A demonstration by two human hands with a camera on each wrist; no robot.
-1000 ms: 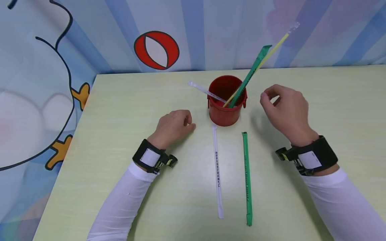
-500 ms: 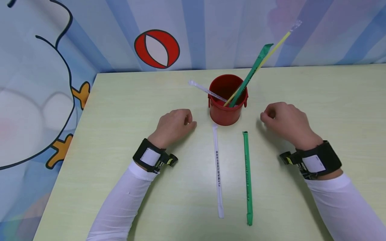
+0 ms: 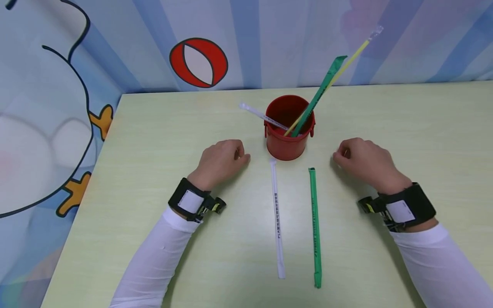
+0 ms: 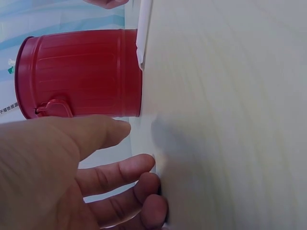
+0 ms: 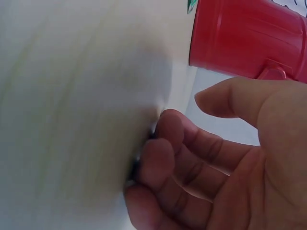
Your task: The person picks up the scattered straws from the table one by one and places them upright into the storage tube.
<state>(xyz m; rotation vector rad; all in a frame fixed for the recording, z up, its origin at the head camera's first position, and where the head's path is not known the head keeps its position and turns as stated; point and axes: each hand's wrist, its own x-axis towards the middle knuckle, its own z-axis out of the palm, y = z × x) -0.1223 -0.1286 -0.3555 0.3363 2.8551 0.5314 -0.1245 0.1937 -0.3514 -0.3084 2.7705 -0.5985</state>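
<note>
Thin green wrapped straw [image 3: 315, 229], thin white wrapped straw [image 3: 277, 220]: far ends between left hand [image 3: 221, 162] and right hand [image 3: 366, 164].
Wrist views show thumbs apart from loosely curled fingers; round red bucket [image 3: 286, 147] stands beyond, interior visible in head view only.

The bucket [image 3: 286, 148] is red, one straw [image 3: 315, 229] green, another straw [image 3: 277, 218] white with black lettering, the wall [image 3: 246, 42] blue-striped.

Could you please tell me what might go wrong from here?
The yellow straw and leaning green straw stick far out of the bucket on the right hand's side, so a brush might dislodge them. The lying white straw ends close by the bucket's base, so shifting the bucket could nudge it.
</note>
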